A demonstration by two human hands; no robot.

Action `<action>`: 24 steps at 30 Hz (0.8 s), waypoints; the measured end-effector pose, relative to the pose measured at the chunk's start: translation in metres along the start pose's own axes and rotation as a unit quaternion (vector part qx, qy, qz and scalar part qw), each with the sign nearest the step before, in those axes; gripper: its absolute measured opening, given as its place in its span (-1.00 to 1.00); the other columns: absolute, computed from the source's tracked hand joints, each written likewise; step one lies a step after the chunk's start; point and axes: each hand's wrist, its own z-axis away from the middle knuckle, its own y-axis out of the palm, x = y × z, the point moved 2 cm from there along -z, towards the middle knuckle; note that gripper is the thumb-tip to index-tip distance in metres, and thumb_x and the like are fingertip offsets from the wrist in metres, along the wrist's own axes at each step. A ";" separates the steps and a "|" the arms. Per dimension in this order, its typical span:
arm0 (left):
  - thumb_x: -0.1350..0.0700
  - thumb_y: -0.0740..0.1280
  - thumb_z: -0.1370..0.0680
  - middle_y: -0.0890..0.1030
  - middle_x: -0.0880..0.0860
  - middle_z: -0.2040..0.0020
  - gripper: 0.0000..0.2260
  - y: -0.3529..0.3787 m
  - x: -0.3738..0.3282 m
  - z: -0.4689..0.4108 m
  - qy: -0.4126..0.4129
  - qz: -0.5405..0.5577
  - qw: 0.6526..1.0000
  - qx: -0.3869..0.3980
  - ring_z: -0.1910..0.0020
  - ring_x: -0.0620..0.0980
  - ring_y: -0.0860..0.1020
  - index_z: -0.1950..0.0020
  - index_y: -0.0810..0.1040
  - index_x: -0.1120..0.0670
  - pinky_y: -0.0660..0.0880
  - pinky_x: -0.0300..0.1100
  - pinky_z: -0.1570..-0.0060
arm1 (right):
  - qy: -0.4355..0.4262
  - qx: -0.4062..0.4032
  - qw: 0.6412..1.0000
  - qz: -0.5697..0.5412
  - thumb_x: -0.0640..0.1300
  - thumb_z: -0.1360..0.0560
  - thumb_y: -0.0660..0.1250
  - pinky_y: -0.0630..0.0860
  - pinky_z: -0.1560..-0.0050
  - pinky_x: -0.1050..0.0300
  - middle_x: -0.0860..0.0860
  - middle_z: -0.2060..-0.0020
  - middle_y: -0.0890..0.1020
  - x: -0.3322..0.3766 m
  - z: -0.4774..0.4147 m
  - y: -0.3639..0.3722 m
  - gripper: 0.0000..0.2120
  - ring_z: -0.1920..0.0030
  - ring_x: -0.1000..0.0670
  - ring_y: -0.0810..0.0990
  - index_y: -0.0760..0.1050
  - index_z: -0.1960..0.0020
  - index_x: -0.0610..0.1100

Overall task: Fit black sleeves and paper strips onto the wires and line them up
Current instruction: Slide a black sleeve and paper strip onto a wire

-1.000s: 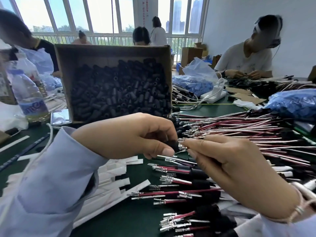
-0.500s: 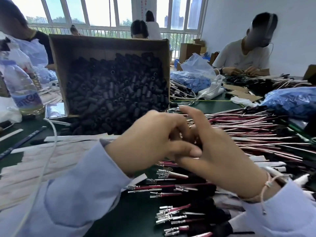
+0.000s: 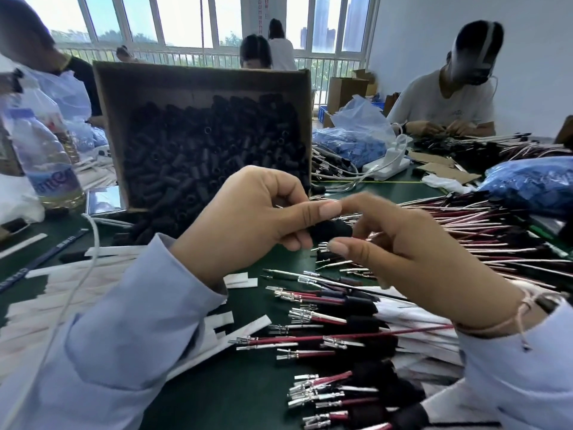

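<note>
I'm seeing a black sleeve point(image 3: 330, 229), a brown cardboard box point(image 3: 198, 85) heaped with more black, dark green table point(image 3: 248, 392), white paper strips point(image 3: 55, 290), red and white wires point(image 3: 310, 338) tipped silver, pale blue shirt cuffs point(image 3: 139, 321).

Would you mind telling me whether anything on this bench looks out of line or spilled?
In the finished row, one red wire juts out well past its neighbours. Also, black sleeves have spilled from the tilted cardboard box onto the table.
</note>
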 end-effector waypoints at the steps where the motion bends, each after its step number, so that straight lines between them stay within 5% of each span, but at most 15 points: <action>1: -0.15 0.43 -0.33 0.63 0.03 0.46 -0.69 -0.003 0.000 0.000 0.005 -0.006 1.000 -0.001 0.52 -0.13 0.54 0.36 0.56 0.09 0.41 -0.42 0.50 | -0.023 0.016 1.000 -0.002 0.24 -0.48 0.29 0.41 0.41 0.32 0.03 0.33 0.55 0.000 0.000 -0.001 -0.63 0.46 0.13 0.47 0.55 -0.05 -0.05; 3: -0.13 0.43 -0.34 0.61 0.01 0.49 -0.70 -0.012 0.000 -0.001 0.025 -0.020 0.999 -0.026 0.55 -0.18 0.49 0.39 0.55 0.08 0.39 -0.43 0.51 | -0.038 0.031 0.999 -0.012 0.12 -0.50 0.28 0.40 0.39 0.34 -0.03 0.35 0.54 -0.002 -0.002 -0.009 -0.65 0.41 0.09 0.50 0.60 0.02 -0.16; 6: -0.13 0.44 -0.32 0.62 0.02 0.47 -0.72 -0.021 0.002 -0.004 0.010 -0.022 1.000 0.005 0.55 -0.20 0.49 0.39 0.55 0.07 0.38 -0.45 0.50 | -0.037 0.055 0.998 -0.011 0.15 -0.45 0.36 0.51 0.28 0.20 -0.02 0.27 0.59 -0.007 -0.003 -0.024 -0.70 0.29 0.04 0.57 0.66 0.03 -0.06; 8: -0.13 0.42 -0.31 0.65 0.04 0.40 -0.72 -0.014 0.008 -0.003 -0.047 -0.067 0.987 0.139 0.46 -0.16 0.57 0.31 0.58 0.09 0.47 -0.37 0.42 | 0.001 0.135 0.990 0.030 0.30 -0.43 0.34 0.50 0.27 0.01 -0.03 0.32 0.58 -0.012 -0.004 -0.027 -0.61 0.30 -0.03 0.54 0.65 0.14 -0.03; 11: -0.20 0.38 -0.32 0.69 0.00 0.21 -0.65 -0.011 0.018 0.003 -0.111 -0.175 0.919 0.336 0.25 -0.16 0.61 0.10 0.63 0.04 0.52 -0.23 0.21 | 0.163 0.213 0.960 0.075 0.46 -0.34 0.20 0.40 0.43 0.25 -0.03 0.45 0.58 -0.026 -0.008 -0.025 -0.36 0.44 0.02 0.54 0.57 0.30 -0.15; 14: -0.34 0.29 -0.28 0.67 -0.08 0.15 -0.57 -0.036 0.019 -0.006 -0.076 -0.256 0.933 0.241 0.14 -0.14 0.62 0.05 0.63 -0.07 0.53 -0.16 0.07 | 0.190 0.276 0.902 0.273 0.35 -0.42 0.25 0.42 0.34 0.30 0.06 0.35 0.63 -0.043 -0.007 -0.006 -0.53 0.34 0.11 0.58 0.57 0.18 -0.06; 16: -0.33 0.30 -0.29 0.68 -0.08 0.16 -0.58 -0.048 0.019 -0.009 -0.070 -0.204 0.960 0.180 0.16 -0.13 0.63 0.06 0.63 -0.07 0.50 -0.19 0.14 | 0.160 0.306 0.882 0.320 0.21 -0.48 0.32 0.38 0.32 0.21 0.15 0.36 0.53 -0.049 -0.005 0.006 -0.77 0.30 0.12 0.50 0.51 0.19 0.06; 21: -0.29 0.34 -0.35 0.65 -0.02 0.12 -0.64 -0.012 0.020 -0.001 -0.048 -0.197 0.930 0.307 0.12 -0.02 0.61 0.00 0.60 -0.10 0.57 -0.04 0.11 | 0.187 0.240 0.935 0.184 -0.10 -0.51 0.38 0.40 0.32 0.37 0.20 0.41 0.55 -0.051 -0.004 -0.005 -0.92 0.43 0.27 0.46 0.63 0.09 0.05; 24: -0.34 0.25 -0.32 0.52 -0.17 -0.06 -0.53 0.004 0.017 -0.005 0.015 -0.232 0.953 0.196 -0.04 -0.21 0.51 -0.15 0.50 -0.18 0.49 -0.29 -0.03 | 0.140 0.112 0.959 0.218 -0.07 -0.54 0.32 0.45 0.14 0.27 0.27 0.26 0.59 -0.039 -0.011 -0.027 -0.79 0.22 0.24 0.52 0.64 -0.13 0.04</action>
